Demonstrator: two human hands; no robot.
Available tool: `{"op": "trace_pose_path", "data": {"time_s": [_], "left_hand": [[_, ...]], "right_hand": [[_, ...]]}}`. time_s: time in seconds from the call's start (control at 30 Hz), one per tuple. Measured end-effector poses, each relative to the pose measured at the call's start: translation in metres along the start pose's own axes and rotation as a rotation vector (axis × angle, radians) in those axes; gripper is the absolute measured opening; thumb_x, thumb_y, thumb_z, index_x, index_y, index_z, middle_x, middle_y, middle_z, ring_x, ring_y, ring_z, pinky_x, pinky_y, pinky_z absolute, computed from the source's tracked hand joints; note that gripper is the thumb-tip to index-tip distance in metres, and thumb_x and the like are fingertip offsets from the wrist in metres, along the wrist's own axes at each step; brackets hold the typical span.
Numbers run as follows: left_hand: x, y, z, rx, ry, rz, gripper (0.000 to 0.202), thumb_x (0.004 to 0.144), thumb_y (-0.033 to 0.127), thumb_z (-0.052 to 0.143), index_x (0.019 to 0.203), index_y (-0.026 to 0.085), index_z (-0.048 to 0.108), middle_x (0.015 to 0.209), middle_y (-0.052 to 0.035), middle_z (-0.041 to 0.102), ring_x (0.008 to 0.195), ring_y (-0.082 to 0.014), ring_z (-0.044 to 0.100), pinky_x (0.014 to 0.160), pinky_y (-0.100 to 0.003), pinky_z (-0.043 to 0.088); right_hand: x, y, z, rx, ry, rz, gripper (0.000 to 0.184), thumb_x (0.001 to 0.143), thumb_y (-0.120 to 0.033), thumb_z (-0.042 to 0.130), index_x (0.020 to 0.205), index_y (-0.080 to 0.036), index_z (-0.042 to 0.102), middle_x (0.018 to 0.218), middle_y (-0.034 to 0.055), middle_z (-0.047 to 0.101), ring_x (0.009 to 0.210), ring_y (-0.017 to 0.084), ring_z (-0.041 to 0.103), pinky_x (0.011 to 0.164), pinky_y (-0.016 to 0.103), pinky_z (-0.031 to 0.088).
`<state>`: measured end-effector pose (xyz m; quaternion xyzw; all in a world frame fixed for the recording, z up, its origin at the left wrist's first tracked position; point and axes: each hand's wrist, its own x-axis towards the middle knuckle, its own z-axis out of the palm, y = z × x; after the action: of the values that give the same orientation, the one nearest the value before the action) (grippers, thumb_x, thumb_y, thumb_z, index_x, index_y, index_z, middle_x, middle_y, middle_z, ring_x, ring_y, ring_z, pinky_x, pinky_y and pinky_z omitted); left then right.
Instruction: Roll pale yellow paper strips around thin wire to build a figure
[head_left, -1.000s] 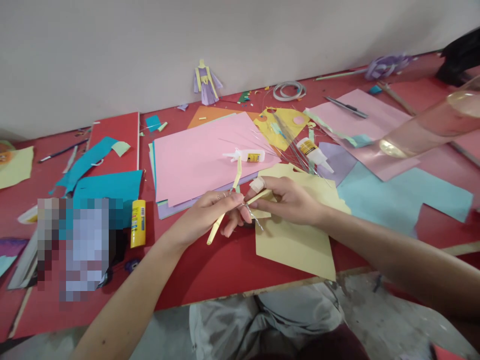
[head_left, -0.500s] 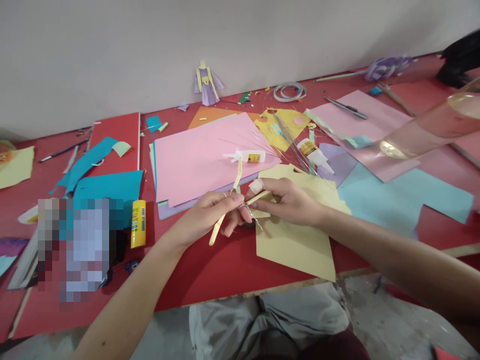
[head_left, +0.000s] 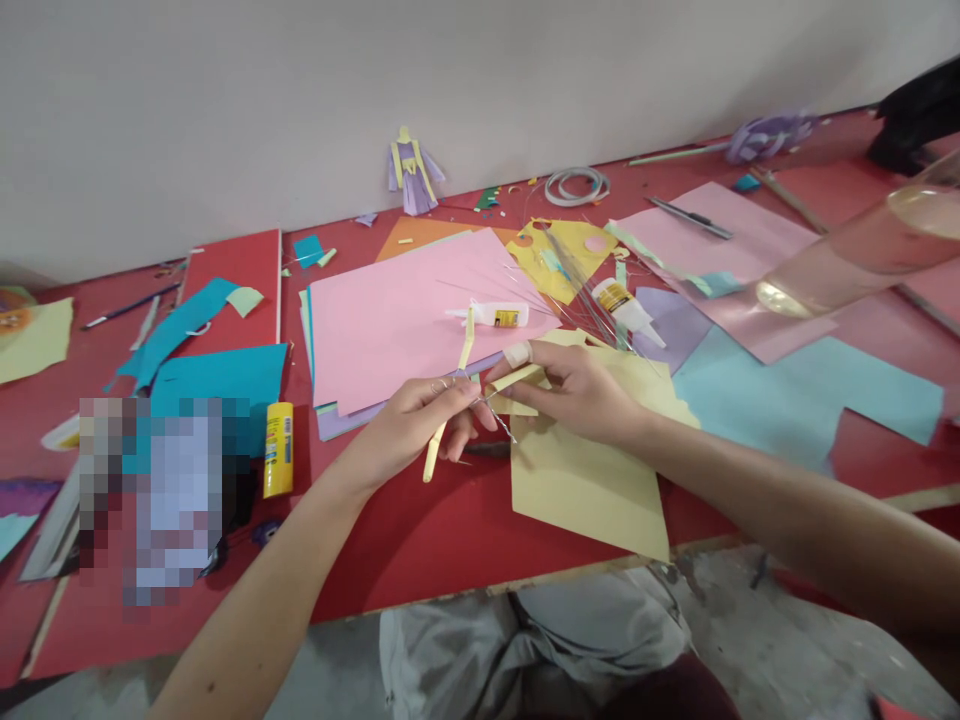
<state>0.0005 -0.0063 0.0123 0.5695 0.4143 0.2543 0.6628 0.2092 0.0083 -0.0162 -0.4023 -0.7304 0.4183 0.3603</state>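
Think of a clock lying flat, with the two hands in the middle and the wall at 12. The biggest thing is the red table (head_left: 405, 540). Its front edge is at 6 o'clock, so a dropped bit could fall to the floor. The pink paper pile (head_left: 375, 350) lies between 10 and 11. The pale yellow sheet (head_left: 592, 490) is at 4; the right arm is over it, and a sleepy elbow could crease it.

The left hand (head_left: 427, 405) is at 9. Its thumb and fingers pinch the twisted wire (head_left: 501, 423), whose loose tail points to 5. The right hand (head_left: 581, 395) is at 3. Its thumb and finger pinch the right paper stick (head_left: 517, 378). If they squeeze too hard, that stick could go flat or bend.

A glue bottle (head_left: 506, 315) lies at 12, on the pink pile. A bump could make it leak if its top is loose; I can't tell if it is.

The bottom paper stick (head_left: 433, 455) pokes out to between 7 and 8, and the top paper stick (head_left: 468, 335) to nearly 12. Both could slip or tear if the wire is twisted too hard. The wire is thinnest, and its sharp tip could prick a finger.
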Motion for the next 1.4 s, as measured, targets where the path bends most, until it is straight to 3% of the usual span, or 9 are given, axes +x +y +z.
{"op": "trace_pose_path", "data": {"time_s": [0.17, 0.8, 1.17, 1.4], "left_hand": [[0.0005, -0.0009, -0.0011, 0.028, 0.01, -0.001, 0.035, 0.096, 0.037, 0.048, 0.078, 0.014, 0.068, 0.054, 0.0009, 0.058, 0.045, -0.0058, 0.049, 0.055, -0.021, 0.04], [-0.001, 0.0015, -0.0011, 0.226, 0.01, 0.012, 0.038, 0.098, 0.043, 0.043, 0.084, 0.015, 0.065, 0.054, 0.0021, 0.057, 0.06, -0.0101, 0.057, 0.066, -0.023, 0.044], [-0.0013, -0.0024, 0.0007, 0.376, -0.145, -0.046, 0.042, 0.098, 0.048, 0.038, 0.093, 0.015, 0.063, 0.068, -0.0012, 0.062, 0.061, -0.0116, 0.059, 0.053, -0.02, 0.047], [-0.0014, -0.0023, 0.0017, 0.362, -0.127, -0.033, 0.043, 0.098, 0.048, 0.038, 0.091, 0.015, 0.064, 0.067, -0.002, 0.062, 0.062, -0.0124, 0.06, 0.051, -0.02, 0.048]], "right_hand": [[0.0007, 0.0014, 0.0, 0.003, 0.014, 0.002, 0.014, 0.085, -0.022, 0.062, 0.096, -0.018, 0.069, 0.082, 0.0011, 0.068, 0.066, 0.01, 0.058, 0.057, 0.023, 0.045], [0.0021, -0.0005, -0.0005, 0.012, 0.033, -0.016, 0.011, 0.084, -0.021, 0.06, 0.091, -0.017, 0.067, 0.082, 0.0013, 0.068, 0.066, 0.011, 0.056, 0.056, 0.023, 0.041], [0.0025, 0.0027, 0.0003, -0.024, 0.048, -0.043, 0.013, 0.082, -0.019, 0.059, 0.093, -0.017, 0.067, 0.088, 0.0029, 0.069, 0.072, 0.013, 0.059, 0.061, 0.025, 0.041], [0.0015, 0.0033, 0.0006, -0.034, 0.032, -0.016, 0.016, 0.083, -0.019, 0.058, 0.096, -0.017, 0.067, 0.088, 0.003, 0.068, 0.071, 0.013, 0.058, 0.057, 0.023, 0.039]]}}
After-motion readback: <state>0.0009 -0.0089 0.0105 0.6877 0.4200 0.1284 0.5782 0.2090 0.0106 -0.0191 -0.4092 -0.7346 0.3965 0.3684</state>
